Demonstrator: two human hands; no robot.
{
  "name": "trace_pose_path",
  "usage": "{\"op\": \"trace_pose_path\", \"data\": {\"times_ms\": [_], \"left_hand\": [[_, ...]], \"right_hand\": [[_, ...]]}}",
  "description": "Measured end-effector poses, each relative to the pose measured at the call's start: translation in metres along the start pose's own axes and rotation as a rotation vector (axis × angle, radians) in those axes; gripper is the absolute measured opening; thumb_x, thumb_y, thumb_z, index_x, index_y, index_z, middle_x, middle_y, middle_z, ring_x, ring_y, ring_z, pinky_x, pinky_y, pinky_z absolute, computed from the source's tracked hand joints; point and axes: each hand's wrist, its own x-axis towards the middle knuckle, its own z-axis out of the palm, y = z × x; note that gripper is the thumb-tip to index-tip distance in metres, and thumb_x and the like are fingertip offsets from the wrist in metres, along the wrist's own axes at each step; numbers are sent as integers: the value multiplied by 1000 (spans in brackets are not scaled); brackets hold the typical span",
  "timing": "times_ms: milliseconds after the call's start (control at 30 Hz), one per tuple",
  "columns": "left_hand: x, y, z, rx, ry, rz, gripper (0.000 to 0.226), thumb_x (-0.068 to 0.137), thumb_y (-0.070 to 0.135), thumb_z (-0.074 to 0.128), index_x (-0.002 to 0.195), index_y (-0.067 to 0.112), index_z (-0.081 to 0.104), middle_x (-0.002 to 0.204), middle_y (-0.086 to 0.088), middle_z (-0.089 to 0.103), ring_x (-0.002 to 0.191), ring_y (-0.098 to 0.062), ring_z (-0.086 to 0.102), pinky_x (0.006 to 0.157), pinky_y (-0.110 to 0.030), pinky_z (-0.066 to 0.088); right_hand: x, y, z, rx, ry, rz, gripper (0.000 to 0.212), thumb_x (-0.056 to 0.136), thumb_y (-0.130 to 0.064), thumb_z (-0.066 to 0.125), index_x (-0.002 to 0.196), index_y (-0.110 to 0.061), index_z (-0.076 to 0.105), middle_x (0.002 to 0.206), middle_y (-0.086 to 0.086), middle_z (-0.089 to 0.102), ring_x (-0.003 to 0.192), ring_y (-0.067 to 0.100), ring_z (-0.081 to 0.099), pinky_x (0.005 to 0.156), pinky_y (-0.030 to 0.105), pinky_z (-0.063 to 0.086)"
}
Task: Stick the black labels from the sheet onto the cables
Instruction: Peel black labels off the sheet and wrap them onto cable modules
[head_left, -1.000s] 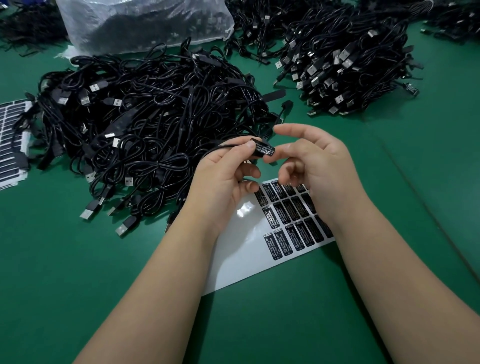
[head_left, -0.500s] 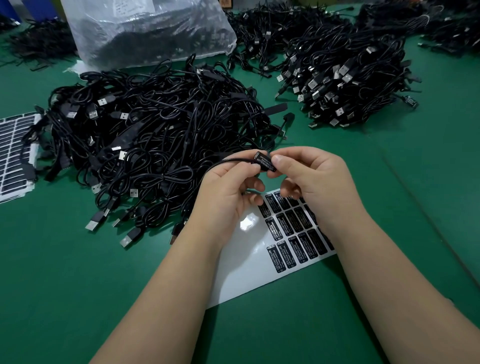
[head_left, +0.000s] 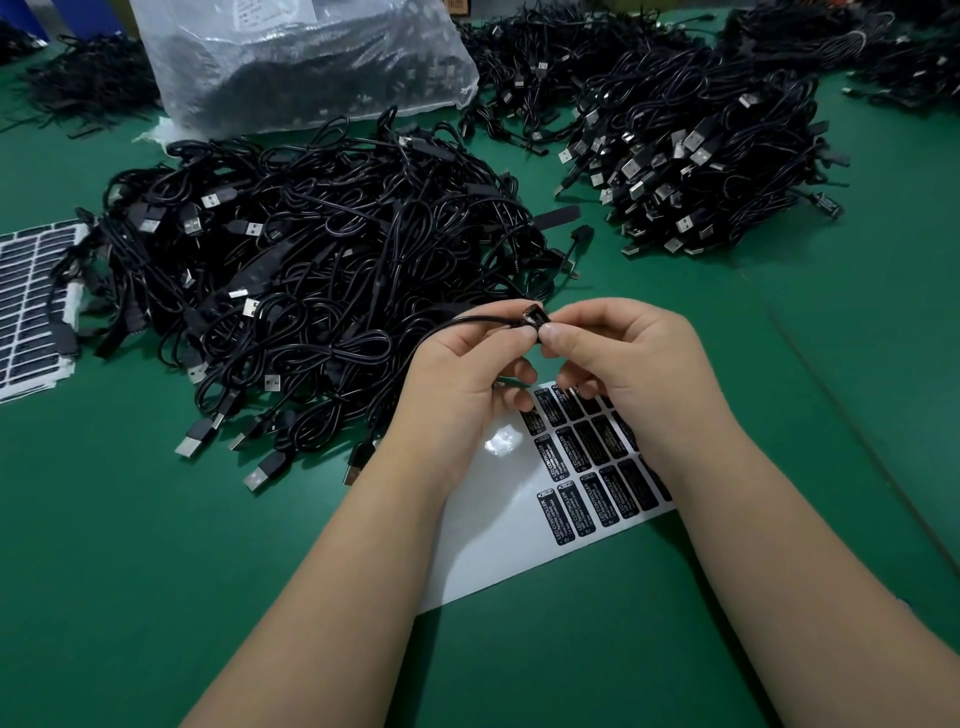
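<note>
"LED CONTROLLER" in white on each black label (head_left: 566, 512) of the white sheet (head_left: 498, 545); smaller print unreadable. Twelve or so labels in view, in three rows, others hidden under the right hand (head_left: 618, 358). Two hands raised just above the sheet: left hand (head_left: 467, 374) and right, fingers (head_left: 558, 335) of both pinched on one cable (head_left: 457, 321) at its small black block. Three large cable heaps (head_left: 311, 270) on the green bench (head_left: 130, 545), one clear bag (head_left: 306, 57) behind, a second label sheet (head_left: 31, 301) at far left.
</note>
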Motion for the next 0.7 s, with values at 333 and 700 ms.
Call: {"op": "trace_pose_path", "data": {"times_ms": [333,700], "left_hand": [[1,3,-1,-5,-5,-50,26,95,13,51,101,21,74,72,5,63,54,-5,46,47,-17,37],[4,-2,-2,-46,46,-18,25,86,1,62,104,18,68,78,1,70,54,-7,55,57,-22,43]], "right_hand": [[5,2,-8,652,72,171,4,60,-18,74,58,-21,70,65,-5,61,48,4,48,36,14,33],[-6,11,17,166,227,-47,21,79,-2,74,84,-21,64,66,-9,67,51,-2,54,48,14,42]]}}
